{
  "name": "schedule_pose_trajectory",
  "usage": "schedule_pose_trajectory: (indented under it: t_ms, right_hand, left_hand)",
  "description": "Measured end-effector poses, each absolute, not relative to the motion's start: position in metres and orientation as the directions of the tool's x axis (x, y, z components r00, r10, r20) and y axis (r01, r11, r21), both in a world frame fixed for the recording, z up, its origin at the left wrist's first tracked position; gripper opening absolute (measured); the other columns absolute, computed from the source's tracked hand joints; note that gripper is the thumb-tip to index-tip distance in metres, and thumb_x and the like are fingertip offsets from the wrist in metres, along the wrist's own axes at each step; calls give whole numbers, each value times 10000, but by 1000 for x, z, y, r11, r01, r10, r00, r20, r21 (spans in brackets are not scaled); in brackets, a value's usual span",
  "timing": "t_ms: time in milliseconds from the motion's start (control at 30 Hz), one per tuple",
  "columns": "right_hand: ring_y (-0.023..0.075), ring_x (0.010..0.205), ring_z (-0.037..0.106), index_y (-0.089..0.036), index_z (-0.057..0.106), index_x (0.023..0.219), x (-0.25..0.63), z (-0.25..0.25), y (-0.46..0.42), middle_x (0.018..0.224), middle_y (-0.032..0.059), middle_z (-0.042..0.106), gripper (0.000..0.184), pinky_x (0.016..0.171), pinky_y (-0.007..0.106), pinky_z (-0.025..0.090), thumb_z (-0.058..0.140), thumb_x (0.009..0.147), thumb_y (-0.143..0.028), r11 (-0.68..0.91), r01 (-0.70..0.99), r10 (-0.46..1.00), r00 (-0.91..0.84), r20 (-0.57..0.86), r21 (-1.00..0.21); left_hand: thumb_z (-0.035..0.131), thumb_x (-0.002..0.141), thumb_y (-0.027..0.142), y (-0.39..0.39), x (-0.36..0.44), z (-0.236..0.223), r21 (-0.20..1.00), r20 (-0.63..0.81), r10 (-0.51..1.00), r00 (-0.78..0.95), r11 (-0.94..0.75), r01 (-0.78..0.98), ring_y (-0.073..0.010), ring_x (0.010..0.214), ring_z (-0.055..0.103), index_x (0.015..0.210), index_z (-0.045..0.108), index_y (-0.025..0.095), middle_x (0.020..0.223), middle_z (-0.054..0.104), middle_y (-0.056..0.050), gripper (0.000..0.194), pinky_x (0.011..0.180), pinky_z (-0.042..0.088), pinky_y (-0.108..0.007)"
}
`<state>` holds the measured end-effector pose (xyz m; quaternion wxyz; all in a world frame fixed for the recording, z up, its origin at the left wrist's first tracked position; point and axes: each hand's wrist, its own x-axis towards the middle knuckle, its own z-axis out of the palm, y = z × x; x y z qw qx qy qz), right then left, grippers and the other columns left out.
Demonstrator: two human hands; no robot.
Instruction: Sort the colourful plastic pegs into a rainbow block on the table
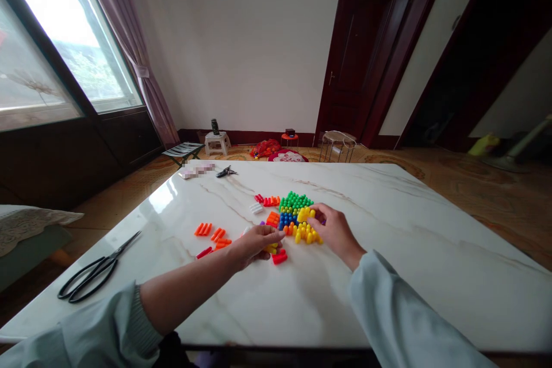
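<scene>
My right hand (334, 231) pinches a cluster of yellow rounded plastic building pegs (305, 214) above the right side of the group. My left hand (257, 243) is closed around yellow-green pegs (271, 249), partly hidden by its fingers. Between and beyond the hands lie green pegs (295, 201) and blue pegs (287, 219), set close together. More yellow pegs (307, 234) stand just below the right hand's piece. A red block of pegs (279, 257) lies right beside the left fingertips. Left of the green group are orange pegs (273, 218) and white pegs (256, 208).
Large black-handled scissors (101, 270) lie at the left of the white marbled table (388, 299). Orange pegs (203, 229) are scattered near my left forearm. Dark pliers (226, 172) rest near the far edge. Beyond stand small stools (217, 142) on the floor.
</scene>
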<state>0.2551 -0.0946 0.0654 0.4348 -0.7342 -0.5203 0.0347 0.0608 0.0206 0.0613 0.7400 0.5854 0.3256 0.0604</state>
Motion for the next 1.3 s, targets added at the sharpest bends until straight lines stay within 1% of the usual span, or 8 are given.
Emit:
schedule_pose_trajectory:
  t_ms: [133,233,333,433,600,1033,1200,1300]
  right_hand:
    - [145,681,614,-188,645,891,302,52,-112,808,11,683,167,655,236,449,619,726,-197,-335,688,708,635,309,-644]
    - [152,714,608,-190,650,789,329,39,-127,790,15,680,97,653,232,423,626,700,-159,-502,669,705,684,189,-548]
    - [154,701,596,-182,644,687,341,25,-135,723,17,662,111,620,224,397,631,637,-84,-590,646,719,694,48,-484]
    - [141,633,581,-175,638,634,341,15,-136,651,4,637,135,573,215,381,645,584,-49,-597,635,733,680,-13,-490]
    - [123,578,565,-177,638,643,336,5,-128,595,-18,614,116,546,205,379,666,588,-78,-571,635,745,667,-4,-520]
    - [150,649,589,-176,618,656,326,4,-117,658,0,636,96,599,224,402,648,620,-93,-535,687,764,642,65,-491]
    - [149,666,597,-186,614,656,325,3,-116,667,-10,639,122,608,216,407,648,617,-76,-530,699,775,629,61,-481]
    - [147,687,601,-183,622,689,324,7,-118,691,-8,648,200,617,209,403,628,584,-13,-536,704,778,626,50,-466]
  left_hand:
    - [835,573,275,26,61,60,892,-421,553,719,394,220,-123,754,615,920,600,135,814,667,-48,441,617,462,-198]
    - [787,546,100,28,63,60,879,-425,591,686,450,156,-168,829,642,921,602,122,829,680,-75,419,717,512,-250]
    - [740,534,17,27,64,59,869,-425,590,687,480,125,-192,867,658,905,599,110,841,680,-92,408,752,527,-266]
    - [722,534,-18,27,64,58,859,-433,569,699,495,129,-195,860,672,920,595,97,841,687,-103,422,780,536,-269]
    - [789,550,37,27,63,55,851,-441,550,709,507,137,-216,854,692,941,582,93,843,699,-123,446,808,546,-288]
    - [849,536,118,27,61,57,849,-454,534,713,502,165,-221,806,708,1009,552,96,862,706,-134,559,786,559,-297]
    - [792,583,72,26,62,59,837,-472,528,707,519,171,-233,836,709,1052,537,84,901,705,-151,534,777,567,-283]
    - [715,640,32,24,64,61,819,-490,515,703,548,170,-244,873,706,1091,524,62,931,701,-171,490,789,569,-277]
